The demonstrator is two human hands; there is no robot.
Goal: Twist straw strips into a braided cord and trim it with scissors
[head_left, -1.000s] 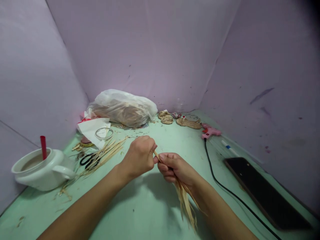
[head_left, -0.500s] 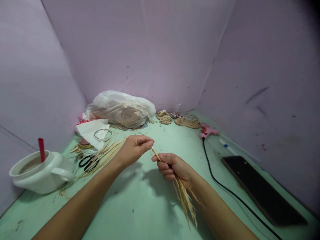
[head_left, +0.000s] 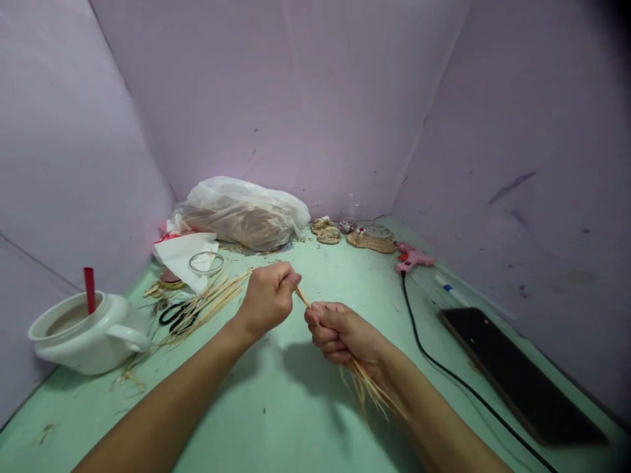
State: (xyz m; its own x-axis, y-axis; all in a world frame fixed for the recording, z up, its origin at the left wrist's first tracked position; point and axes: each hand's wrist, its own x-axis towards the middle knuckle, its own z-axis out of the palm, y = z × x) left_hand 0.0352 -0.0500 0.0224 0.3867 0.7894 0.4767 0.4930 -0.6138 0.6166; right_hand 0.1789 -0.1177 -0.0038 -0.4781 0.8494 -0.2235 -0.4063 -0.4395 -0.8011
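Observation:
Between my hands runs a bundle of pale straw-like fibre strands [head_left: 303, 298]. My left hand [head_left: 269, 295] is closed in a fist on its upper end. Lower down, my right hand [head_left: 340, 332] wraps round the same bundle, and its loose, frayed ends hang below that wrist. Only a short stretch of the bundle shows between the two fists. More flat strands [head_left: 217, 299] lie on the table behind my left wrist, partly over black-handled scissors [head_left: 172, 316].
A white pot [head_left: 98, 341] with a red stick stands at the left. Behind lie a filled plastic bag [head_left: 241, 213], white paper [head_left: 185, 253] and woven straw pieces [head_left: 372, 242]. At right are a pink glue gun [head_left: 411, 257], its black cord [head_left: 421, 345], a marker [head_left: 451, 289] and a phone [head_left: 517, 374].
My left hand has closed from a fingertip hold into a fist round the bundle's upper end. The loose ends below my right hand have swung toward the right forearm.

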